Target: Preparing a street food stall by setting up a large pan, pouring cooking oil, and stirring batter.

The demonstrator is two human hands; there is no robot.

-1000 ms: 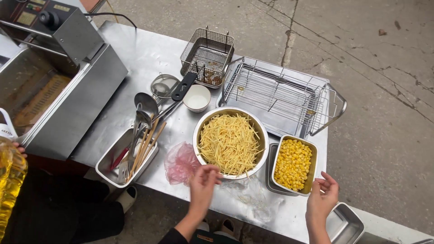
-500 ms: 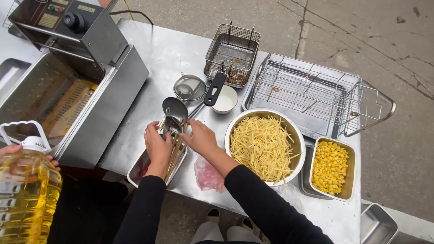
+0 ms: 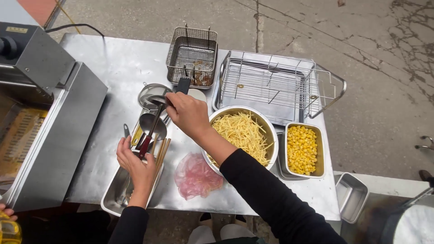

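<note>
My right hand (image 3: 187, 113) is closed around the upper end of a red-handled ladle (image 3: 145, 144), just below a round mesh strainer (image 3: 151, 92) with a black handle. My left hand (image 3: 135, 165) grips the lower, red end of the same ladle over a steel utensil tray (image 3: 113, 199). A second ladle bowl (image 3: 153, 125) and wooden chopsticks (image 3: 160, 156) lie in that tray between my hands. A steel bowl of pale shredded strips (image 3: 242, 133) sits right beside my right forearm.
A steel pan of corn kernels (image 3: 303, 149) stands right of the bowl. A fry basket (image 3: 192, 54) and a wire rack (image 3: 271, 86) are at the back. A deep fryer (image 3: 40, 122) fills the left. A pink plastic bag (image 3: 196, 176) lies in front. Another person's oil bottle (image 3: 8, 230) shows at the bottom left.
Both hands went from the table's front edge to the utensil tray. My right hand has since lifted the ladle's top end toward the strainer. The oil bottle has dropped nearly out of view.
</note>
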